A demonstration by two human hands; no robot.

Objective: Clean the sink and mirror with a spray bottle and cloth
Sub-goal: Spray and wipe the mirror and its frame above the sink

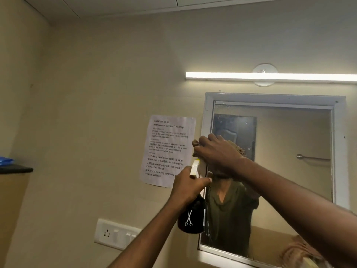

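Our left hand (pixel 188 187) grips the spray bottle (pixel 193 215); at one o'clock, our right hand (pixel 216 149) bunches the cloth (pixel 238 147) against the mirror (pixel 289 151)

Mirror left edge: the right hand (pixel 216 151) and the left hand (pixel 188 185) with the spray bottle (pixel 193 217) are crowding it.
Mirror (pixel 289 151) right half: lying open.
Wall at left: a paper notice (pixel 168 149) and a switch plate (pixel 116 234) are occupying it.

Bathroom: wall mirror (pixel 280 151), cleaning notice (pixel 168 149).
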